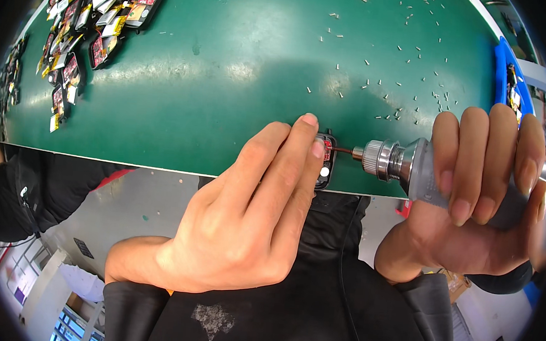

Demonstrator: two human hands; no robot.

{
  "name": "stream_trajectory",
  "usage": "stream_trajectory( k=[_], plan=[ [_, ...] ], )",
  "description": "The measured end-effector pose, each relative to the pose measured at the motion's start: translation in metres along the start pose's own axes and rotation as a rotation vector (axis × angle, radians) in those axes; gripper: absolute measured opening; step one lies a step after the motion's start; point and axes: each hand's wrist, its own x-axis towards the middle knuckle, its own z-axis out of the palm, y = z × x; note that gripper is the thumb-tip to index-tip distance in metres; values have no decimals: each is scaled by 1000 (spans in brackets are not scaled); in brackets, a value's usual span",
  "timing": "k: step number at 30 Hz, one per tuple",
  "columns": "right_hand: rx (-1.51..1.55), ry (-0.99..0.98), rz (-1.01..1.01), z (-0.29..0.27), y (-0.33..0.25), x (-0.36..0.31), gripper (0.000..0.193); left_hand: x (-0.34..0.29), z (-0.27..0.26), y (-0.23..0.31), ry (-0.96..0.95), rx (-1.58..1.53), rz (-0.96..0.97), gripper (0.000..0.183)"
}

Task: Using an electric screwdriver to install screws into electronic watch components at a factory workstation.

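Note:
My left hand [245,212] reaches over a small black device housing [327,160] at the table's near edge. Its fingers press together along the housing's left side and top, and the thumb is hidden below. Inside the housing a red circuit board and a white round part show. My right hand [482,177] is wrapped round a grey electric screwdriver [386,160], lying nearly level. The screwdriver's thin bit points left, and its tip meets the red board beside my left fingertips. Whether a screw sits under the tip is too small to tell.
Loose small screws [387,96] lie scattered over the right half of the green table [196,97]. At the far left is a heap of similar open housings [75,33] with silver battery packs. A blue bin [513,76] stands at the right edge. Another person's dark sleeve [53,182] shows at left.

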Motion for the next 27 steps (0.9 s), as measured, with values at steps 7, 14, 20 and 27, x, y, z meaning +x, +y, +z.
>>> stream_trajectory(
  k=[7,14,20,27],
  plan=[
    [-50,-205,106,-2,-5,12,16,0,0,4,-11,28,2,37],
    [-181,-448,217,5,-6,26,21,-4,6,3,74,-38,-17,46],
    [-222,-502,253,10,0,31,22,-8,7,3,80,-135,-105,56],
    [-187,-548,128,11,14,31,19,-11,0,-11,44,-171,-86,45]
  ],
)
